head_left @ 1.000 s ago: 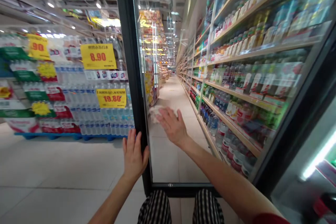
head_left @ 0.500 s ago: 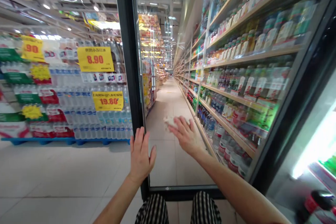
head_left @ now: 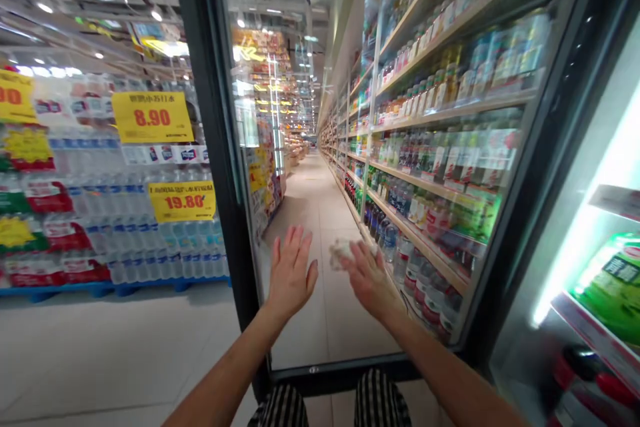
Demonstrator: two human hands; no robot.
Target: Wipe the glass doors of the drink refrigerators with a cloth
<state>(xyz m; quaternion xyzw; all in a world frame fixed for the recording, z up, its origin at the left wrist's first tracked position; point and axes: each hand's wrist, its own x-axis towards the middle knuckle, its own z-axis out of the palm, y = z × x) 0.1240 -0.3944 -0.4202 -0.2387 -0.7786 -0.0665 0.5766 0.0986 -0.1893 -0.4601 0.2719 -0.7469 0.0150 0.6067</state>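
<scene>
Two hands [head_left: 291,277]; one cloth [head_left: 341,253]; one glass door [head_left: 219,127]; two trouser legs [head_left: 383,401]; three price signs [head_left: 153,117].

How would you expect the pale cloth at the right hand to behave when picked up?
The pale cloth is probably floppy, given its crumpled outline, and likely light, its visible part being smaller than the right hand.

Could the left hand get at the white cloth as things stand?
Probably yes: the left hand is nearby with nothing visible in between, though the right hand partly covers the white cloth.
</scene>
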